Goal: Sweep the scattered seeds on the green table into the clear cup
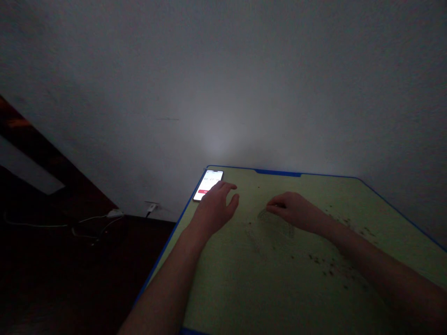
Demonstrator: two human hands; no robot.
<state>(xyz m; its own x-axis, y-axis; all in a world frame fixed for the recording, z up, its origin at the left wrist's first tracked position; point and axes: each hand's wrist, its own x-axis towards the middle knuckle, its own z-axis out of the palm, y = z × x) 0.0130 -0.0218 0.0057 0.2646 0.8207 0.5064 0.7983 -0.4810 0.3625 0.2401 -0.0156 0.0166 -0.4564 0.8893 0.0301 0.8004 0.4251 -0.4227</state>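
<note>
My left hand [220, 204] hovers by the lower edge of a lit phone [206, 184], its thumb and fingers apart with nothing between them. To its right, my right hand [290, 208] is closed in a pinch, thumb against fingertips; whatever it holds is too small or dark to make out. Just under those fingertips is a faint, clear dish-like thing [277, 228], hard to see in the dim light. Small dark bits [328, 266] lie scattered on the table nearer to me, and more dark bits [349, 223] lie beyond my right forearm.
The pale green table [230, 288] has a blue rim and stands against a grey wall [223, 83]. Left of it, a plug [151, 208] sits in the wall low down, with white cables [94, 217] near the dark floor. The room is dim.
</note>
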